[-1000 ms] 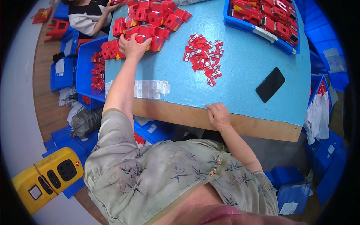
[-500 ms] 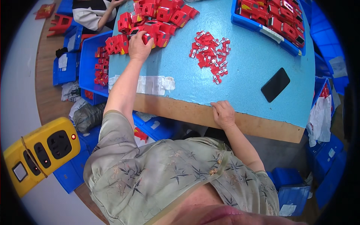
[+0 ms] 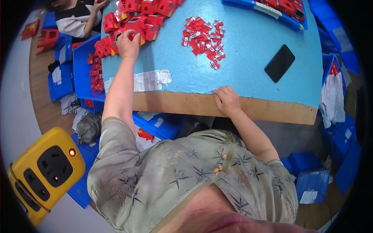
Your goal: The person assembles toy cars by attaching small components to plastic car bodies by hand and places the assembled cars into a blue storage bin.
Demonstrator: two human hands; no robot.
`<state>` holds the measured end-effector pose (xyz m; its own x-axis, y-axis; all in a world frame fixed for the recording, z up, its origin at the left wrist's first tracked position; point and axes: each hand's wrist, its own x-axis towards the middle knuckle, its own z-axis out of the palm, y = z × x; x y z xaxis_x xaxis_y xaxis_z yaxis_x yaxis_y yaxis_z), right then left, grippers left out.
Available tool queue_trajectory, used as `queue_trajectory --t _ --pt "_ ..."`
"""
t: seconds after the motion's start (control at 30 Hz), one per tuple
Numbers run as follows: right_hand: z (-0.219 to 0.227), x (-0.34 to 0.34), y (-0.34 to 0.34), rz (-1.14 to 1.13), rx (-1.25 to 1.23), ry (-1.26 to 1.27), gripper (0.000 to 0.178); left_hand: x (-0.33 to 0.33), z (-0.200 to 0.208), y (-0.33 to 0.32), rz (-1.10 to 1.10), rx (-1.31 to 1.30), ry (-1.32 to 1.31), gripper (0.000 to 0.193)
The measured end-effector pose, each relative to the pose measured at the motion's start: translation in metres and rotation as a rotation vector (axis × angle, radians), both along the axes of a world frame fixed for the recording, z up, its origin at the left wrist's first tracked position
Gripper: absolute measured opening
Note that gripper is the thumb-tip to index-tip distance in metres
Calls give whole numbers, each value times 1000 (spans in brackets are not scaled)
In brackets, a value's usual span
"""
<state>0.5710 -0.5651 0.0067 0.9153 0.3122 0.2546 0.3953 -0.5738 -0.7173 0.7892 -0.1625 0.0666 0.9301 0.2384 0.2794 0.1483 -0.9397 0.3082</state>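
Note:
My left hand (image 3: 128,43) is stretched out to the far left of the blue table (image 3: 248,58), its fingers closed on one red block (image 3: 132,35) at the edge of a heap of red blocks (image 3: 142,13). My right hand (image 3: 226,100) rests palm down on the table's near wooden edge, fingers bent, holding nothing. A pile of small red and white clips (image 3: 204,37) lies mid-table, beyond my right hand. A black phone (image 3: 279,63) lies to the right of it.
A blue bin of red parts (image 3: 90,70) stands left of the table, with more blue bins (image 3: 163,126) underneath. Paper labels (image 3: 149,80) are stuck near the table's front. A yellow power strip (image 3: 42,171) hangs at lower left. Another person (image 3: 75,17) sits at far left.
The view has shifted, bringing the table nearer and the yellow power strip higher. My left hand stays at the red heap and has closed on a block; my right hand has barely moved.

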Motion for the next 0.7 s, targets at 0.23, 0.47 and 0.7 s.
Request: queue_trajectory --t 0.23,0.47,0.7 --pt "-4 -2 -2 -9 14 -1 20 -21 17 -15 66 70 33 69" --pt "-5 2 1 -85 94 68 25 -66 15 -7 48 -18 126 84" --pt "-2 65 8 -250 77 150 30 -113 10 0 47 -273 232 90"
